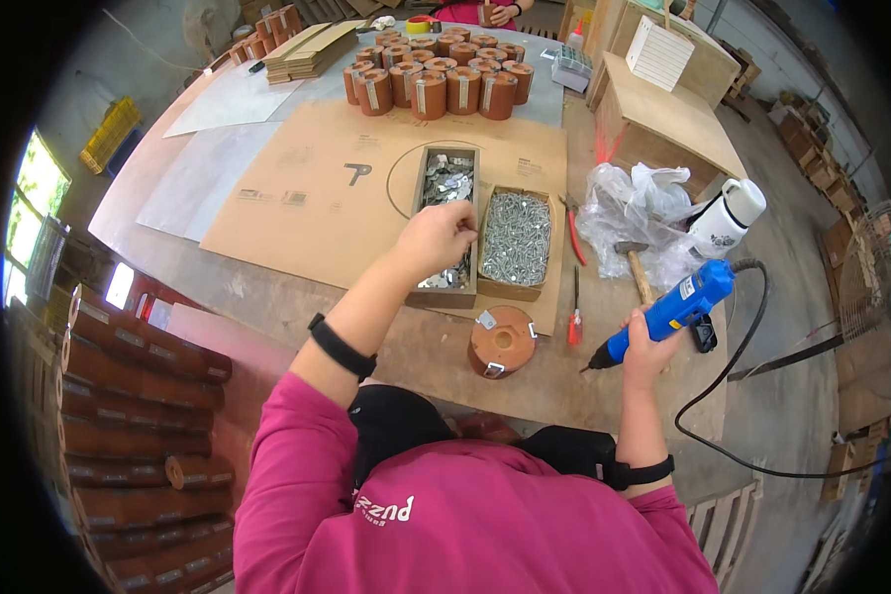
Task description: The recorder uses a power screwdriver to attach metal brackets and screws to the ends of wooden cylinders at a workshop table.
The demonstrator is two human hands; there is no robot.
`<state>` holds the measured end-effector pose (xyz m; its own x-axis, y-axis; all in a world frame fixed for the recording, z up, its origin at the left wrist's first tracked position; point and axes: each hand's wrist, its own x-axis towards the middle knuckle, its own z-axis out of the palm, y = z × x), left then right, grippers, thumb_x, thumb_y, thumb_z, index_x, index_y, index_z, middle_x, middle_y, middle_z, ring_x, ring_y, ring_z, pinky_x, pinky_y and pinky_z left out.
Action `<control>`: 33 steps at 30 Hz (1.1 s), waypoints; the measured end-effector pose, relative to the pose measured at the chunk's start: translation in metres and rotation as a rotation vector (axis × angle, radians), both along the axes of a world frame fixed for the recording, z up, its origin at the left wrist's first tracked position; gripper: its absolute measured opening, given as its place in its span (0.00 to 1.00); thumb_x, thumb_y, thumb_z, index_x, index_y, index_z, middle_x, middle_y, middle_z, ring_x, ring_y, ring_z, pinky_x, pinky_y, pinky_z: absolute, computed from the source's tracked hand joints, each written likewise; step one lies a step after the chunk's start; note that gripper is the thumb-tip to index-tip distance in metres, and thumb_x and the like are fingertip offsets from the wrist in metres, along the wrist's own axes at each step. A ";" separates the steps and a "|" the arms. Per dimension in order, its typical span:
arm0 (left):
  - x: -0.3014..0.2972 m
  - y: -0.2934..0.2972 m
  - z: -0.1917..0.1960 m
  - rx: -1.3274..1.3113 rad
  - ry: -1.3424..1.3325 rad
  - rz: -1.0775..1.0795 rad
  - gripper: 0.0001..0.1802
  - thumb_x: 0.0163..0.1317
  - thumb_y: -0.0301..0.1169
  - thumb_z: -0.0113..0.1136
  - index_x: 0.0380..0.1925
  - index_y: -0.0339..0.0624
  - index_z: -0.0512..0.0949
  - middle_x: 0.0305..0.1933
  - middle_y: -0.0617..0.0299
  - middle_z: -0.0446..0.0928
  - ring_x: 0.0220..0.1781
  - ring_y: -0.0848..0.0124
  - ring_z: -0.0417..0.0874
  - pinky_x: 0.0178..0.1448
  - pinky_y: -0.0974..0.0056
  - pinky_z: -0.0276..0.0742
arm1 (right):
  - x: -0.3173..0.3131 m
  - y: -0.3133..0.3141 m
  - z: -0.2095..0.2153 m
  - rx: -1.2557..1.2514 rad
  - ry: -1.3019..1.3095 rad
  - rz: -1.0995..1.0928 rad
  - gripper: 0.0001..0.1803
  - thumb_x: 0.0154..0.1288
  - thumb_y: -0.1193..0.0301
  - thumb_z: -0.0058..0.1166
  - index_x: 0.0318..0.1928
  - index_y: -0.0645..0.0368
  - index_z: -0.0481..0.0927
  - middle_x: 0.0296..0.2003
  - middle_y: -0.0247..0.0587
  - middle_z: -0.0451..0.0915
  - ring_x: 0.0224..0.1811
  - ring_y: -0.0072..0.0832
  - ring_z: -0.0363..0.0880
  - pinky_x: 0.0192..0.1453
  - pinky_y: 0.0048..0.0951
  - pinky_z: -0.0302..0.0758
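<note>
My left hand [438,240] is over the edge between two boxes, its fingers closed in a pinch; what they hold, if anything, is too small to make out. Beneath it, a long dark tray [427,296] contains small flat metal pieces [449,184]. Beside that, a cardboard box [510,291] is full of screws [517,238]. My right hand [647,348] grips a blue electric screwdriver [685,299], its dark tip pointing left and down. Between my hands stands a round reddish-brown block [503,342] with a centre hole and several metal tabs at its rim.
Many similar brown blocks [429,94] cluster at the far side. Red-handled pliers [574,234], a screwdriver [575,322], a hammer [640,272], crumpled plastic [629,208] and a white bottle [728,218] lie at right. A black cord [762,322] loops off the table. A person [470,12] works opposite.
</note>
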<state>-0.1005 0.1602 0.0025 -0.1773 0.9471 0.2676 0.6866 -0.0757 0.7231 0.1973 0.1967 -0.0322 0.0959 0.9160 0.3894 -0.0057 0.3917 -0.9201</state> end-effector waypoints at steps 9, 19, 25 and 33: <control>0.059 -0.067 0.026 -0.205 0.242 -0.669 0.05 0.46 0.23 0.55 0.27 0.36 0.74 0.32 0.53 0.72 0.35 0.56 0.74 0.40 0.60 0.70 | -0.002 0.009 -0.008 0.095 -0.125 -0.068 0.19 0.50 0.80 0.52 0.43 0.63 0.61 0.27 0.39 0.70 0.23 0.24 0.72 0.28 0.26 0.73; 0.073 -0.085 -0.011 0.026 0.085 -0.451 0.12 0.44 0.23 0.57 0.32 0.38 0.73 0.33 0.54 0.71 0.41 0.55 0.72 0.43 0.58 0.68 | -0.008 0.002 0.004 0.043 -0.106 -0.069 0.18 0.48 0.78 0.54 0.40 0.64 0.64 0.27 0.38 0.71 0.24 0.23 0.73 0.29 0.25 0.72; 0.084 -0.103 -0.020 0.238 0.205 -0.290 0.15 0.40 0.24 0.61 0.33 0.39 0.73 0.35 0.58 0.71 0.40 0.58 0.70 0.44 0.60 0.67 | -0.009 0.004 0.005 0.056 -0.073 -0.067 0.18 0.49 0.79 0.53 0.41 0.64 0.63 0.25 0.39 0.71 0.22 0.24 0.73 0.27 0.25 0.72; 0.087 -0.111 -0.015 0.302 0.243 -0.106 0.20 0.35 0.26 0.65 0.33 0.41 0.73 0.46 0.56 0.71 0.54 0.56 0.66 0.54 0.56 0.63 | -0.007 0.005 0.005 0.057 -0.047 -0.085 0.18 0.47 0.78 0.54 0.40 0.65 0.63 0.24 0.38 0.72 0.22 0.23 0.73 0.27 0.24 0.71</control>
<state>-0.0134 0.0493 -0.0127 0.0196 0.8291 0.5587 0.8121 -0.3392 0.4748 0.1901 0.2021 -0.0272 0.1529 0.8817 0.4463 0.0727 0.4404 -0.8949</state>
